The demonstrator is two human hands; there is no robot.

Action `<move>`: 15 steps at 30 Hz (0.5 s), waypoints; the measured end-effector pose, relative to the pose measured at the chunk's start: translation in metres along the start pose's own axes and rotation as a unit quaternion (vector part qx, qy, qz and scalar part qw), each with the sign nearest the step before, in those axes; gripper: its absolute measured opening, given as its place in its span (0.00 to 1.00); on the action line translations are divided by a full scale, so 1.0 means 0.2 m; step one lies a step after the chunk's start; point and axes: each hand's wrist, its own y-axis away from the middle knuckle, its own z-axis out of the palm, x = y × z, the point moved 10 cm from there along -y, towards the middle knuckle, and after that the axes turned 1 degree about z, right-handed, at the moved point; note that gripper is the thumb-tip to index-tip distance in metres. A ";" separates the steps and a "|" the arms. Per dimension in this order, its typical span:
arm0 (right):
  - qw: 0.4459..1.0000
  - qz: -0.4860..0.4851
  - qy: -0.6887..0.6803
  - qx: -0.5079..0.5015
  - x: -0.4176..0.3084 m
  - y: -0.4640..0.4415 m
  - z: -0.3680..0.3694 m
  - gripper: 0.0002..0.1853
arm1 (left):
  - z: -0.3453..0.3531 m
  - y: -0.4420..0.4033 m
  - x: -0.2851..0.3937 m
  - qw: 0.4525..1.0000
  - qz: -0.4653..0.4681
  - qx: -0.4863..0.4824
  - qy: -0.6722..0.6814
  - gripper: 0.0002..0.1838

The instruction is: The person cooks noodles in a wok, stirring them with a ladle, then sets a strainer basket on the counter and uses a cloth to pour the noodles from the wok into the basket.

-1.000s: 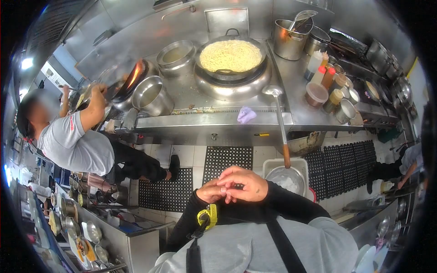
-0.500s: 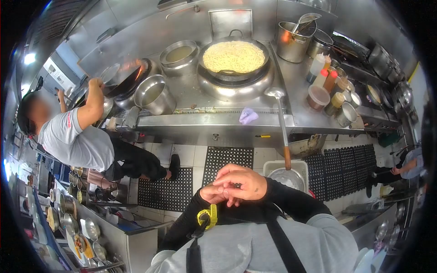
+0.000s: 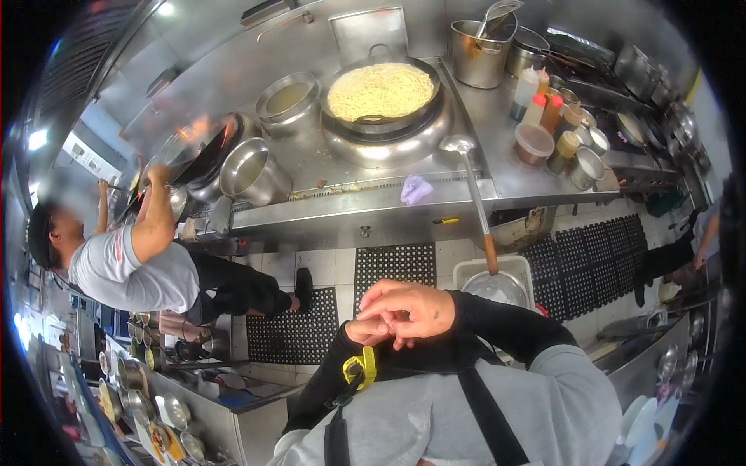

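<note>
In front of my chest, my left hand (image 3: 367, 331) and my right hand (image 3: 416, 311) touch each other. The right hand lies over the left one, its fingers curled against the left fingers, which are partly hidden. No object shows in either hand. A yellow watch (image 3: 368, 367) is on my left wrist. Beyond my hands, a ladle (image 3: 472, 190) with a wooden handle hangs over the counter edge, its bowl on the steel counter. A purple cloth (image 3: 416, 189) lies by that edge. Farther back, a wok (image 3: 381, 126) full of pale noodles (image 3: 381, 92) sits on a round burner.
A co-worker (image 3: 140, 268) at the left handles a wok (image 3: 203, 159) beside flames. Steel pots (image 3: 255, 175) stand between the woks. Several sauce bottles (image 3: 536, 109) and a tall stockpot (image 3: 480, 58) are on the right. Below the ladle sits a white basket (image 3: 466, 272). Another person (image 3: 707, 233) stands far right.
The view has tilted and turned slightly, so the counter appears shifted up and left. My hands keep nearly the same clasped pose. The co-worker's arm at the wok has moved a little.
</note>
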 end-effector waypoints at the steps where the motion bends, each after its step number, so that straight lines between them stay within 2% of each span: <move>1: 0.999 -0.033 0.026 0.003 -0.02 0.00 0.00 0.19 | 0.00 0.00 0.00 1.000 -0.002 0.005 -0.007 0.16; 10: 0.998 0.033 -0.036 0.027 0.06 0.03 0.00 0.21 | -0.05 0.03 -0.02 0.999 -0.002 0.022 -0.024 0.14; 13: 0.999 -0.020 0.014 0.045 0.02 0.04 0.00 0.21 | -0.07 0.04 -0.03 0.999 -0.001 0.028 -0.026 0.14; 15: 0.999 -0.009 0.007 0.045 0.05 0.04 0.01 0.21 | -0.08 0.05 -0.03 0.999 -0.001 0.031 -0.026 0.15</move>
